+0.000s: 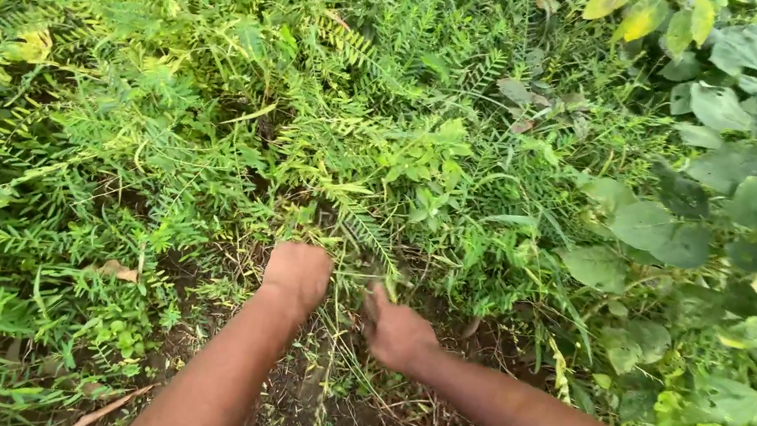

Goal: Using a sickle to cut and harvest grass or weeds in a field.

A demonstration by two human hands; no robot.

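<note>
1. The left hand (296, 274) is closed in a fist round the base of the feathery weeds (340, 199), low down near the soil (336, 419).
2. The right hand (395, 332) sits just right of it, fingers curled into the same clump of thin stems; what exactly it pinches cannot be told, as the fingers are hidden in the growth.
3. The weeds stand directly beyond both hands, at the near centre of the scene, with bare ground and dry stalks nearer.
4. Risk: thin stems could snap above the root if pulled from too high a grip, leaving roots in the ground.
5. Risk: the broad-leaved plants (745, 200) on the right stand close; tangled stems may drag them along.
6. Risk: bare skin in dense growth invites scratches or unseen insects.
</note>
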